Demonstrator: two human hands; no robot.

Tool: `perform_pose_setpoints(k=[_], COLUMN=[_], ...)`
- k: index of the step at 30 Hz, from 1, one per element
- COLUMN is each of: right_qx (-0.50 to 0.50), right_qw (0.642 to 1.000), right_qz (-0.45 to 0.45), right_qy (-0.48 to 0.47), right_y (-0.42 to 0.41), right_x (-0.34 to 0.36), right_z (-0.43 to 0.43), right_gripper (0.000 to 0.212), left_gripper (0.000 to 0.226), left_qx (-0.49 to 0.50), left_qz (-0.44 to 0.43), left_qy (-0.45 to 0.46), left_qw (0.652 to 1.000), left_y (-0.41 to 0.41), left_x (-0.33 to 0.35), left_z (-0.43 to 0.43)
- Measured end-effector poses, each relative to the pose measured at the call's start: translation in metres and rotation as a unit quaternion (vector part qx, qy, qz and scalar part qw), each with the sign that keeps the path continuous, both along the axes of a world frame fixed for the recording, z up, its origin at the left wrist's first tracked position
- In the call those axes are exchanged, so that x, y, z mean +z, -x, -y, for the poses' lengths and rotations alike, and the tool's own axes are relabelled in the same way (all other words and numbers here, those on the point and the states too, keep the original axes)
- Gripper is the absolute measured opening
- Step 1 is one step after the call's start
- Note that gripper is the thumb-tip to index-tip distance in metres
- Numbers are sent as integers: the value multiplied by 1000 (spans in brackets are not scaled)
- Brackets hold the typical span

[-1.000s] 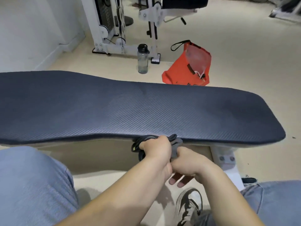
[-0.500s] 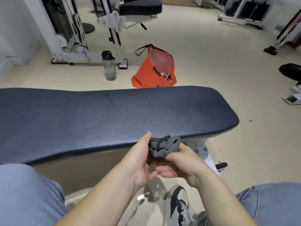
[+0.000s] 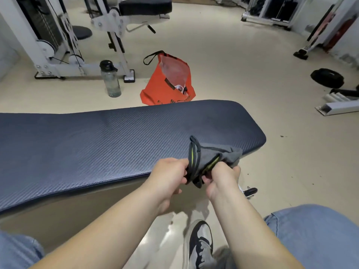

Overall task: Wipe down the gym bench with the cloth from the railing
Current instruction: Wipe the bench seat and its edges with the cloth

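cloth (image 3: 215, 158): grey, bunched up, over the near edge of the bench (image 3: 97, 144), close to its right end
left hand (image 3: 169, 175): gripping the cloth's left side
right hand (image 3: 221, 177): gripping its right side
floor (image 3: 233, 74), far side: orange bag (image 3: 167, 84), bottle (image 3: 110, 78) left of it

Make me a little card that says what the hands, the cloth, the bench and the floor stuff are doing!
left hand: grips the cloth's left end
right hand: grips the cloth's right end
cloth: grey, dark and yellow-green trim, bunched up, over the bench's near edge
bench: long dark blue textured pad
floor behind bench: water bottle with black cap, orange bag
wiping: cloth not yet spread on the pad
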State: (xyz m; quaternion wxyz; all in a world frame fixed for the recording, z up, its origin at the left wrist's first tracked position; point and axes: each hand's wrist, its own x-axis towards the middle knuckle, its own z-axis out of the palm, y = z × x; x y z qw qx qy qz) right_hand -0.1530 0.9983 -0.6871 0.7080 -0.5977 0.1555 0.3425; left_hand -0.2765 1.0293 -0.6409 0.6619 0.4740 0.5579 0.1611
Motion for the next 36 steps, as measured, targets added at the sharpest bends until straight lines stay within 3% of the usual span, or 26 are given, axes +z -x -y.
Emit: perform_pose_setpoints(k=[2, 4, 8, 10, 12, 17, 20, 25, 30, 36], right_qx=[-57, -106, -109, -54, -8, 96, 187, 332, 369, 436], right_qw=[998, 994, 973, 951, 931, 876, 839, 753, 758, 718], right_qz=[-21, -16, 70, 136, 172, 280, 376, 467, 463, 467], right_qy=[-10, 36, 191, 273, 323, 382, 347, 323, 274, 275], right_y=[-20, -45, -102, -134, -160, -208, -236, -275, -292, -290], right_x=[6, 5, 11, 8, 5, -3, -4, 1, -6, -15], right_z=[-7, -15, -19, -20, -22, -37, -55, -102, -162, -187], right_gripper=[61, 58, 46, 41, 37, 25, 20, 24, 33, 40], left_gripper=[15, 14, 27, 29, 29, 28, 24, 27, 30, 29], left_qx=[-41, -103, -264, -323, -351, -382, -387, -383, -370, -369], left_qz=[-30, -87, -207, -275, -315, -324, -306, -316, -320, -311], left_qy=[-95, -214, -416, -459, -459, -390, -371, -401, -428, -431], left_qw=[994, 967, 845, 781, 753, 773, 787, 770, 760, 763], left_y=[-19, -36, -65, -78, -90, -108, -110, -114, -116, -114], left_x=[0, -1, -4, -4, -1, -1, -6, -12, -17, -18], left_z=[-8, -17, -40, -53, -70, -103, -112, -117, -117, -119])
